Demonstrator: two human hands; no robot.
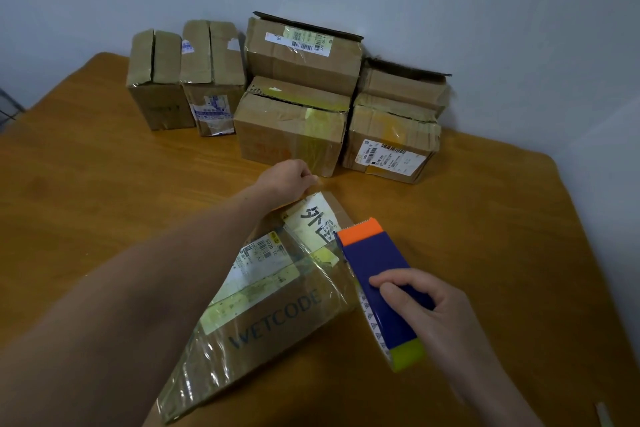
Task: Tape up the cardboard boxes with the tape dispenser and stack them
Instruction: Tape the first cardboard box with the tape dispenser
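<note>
The near cardboard box (270, 315) lies on the wooden tabletop (104, 201), wrapped in shiny, wrinkled clear tape. The left hand (287, 180) is at its far end with curled fingers; I cannot tell if they grip the edge. The right hand (426, 308) has its fingers closed around the blue tape dispenser (377, 267), orange end forward, against the box's right side. More taped boxes (298, 128) stand stacked by the wall.

We stretch our left arm (156, 270) from the lower left toward the frame's centre. Our left hand (289, 180) lies knuckles-up, fingers curled under, their hold hidden. At lower right, our right hand (426, 315) wraps its fingers over the tape dispenser (377, 263).
</note>
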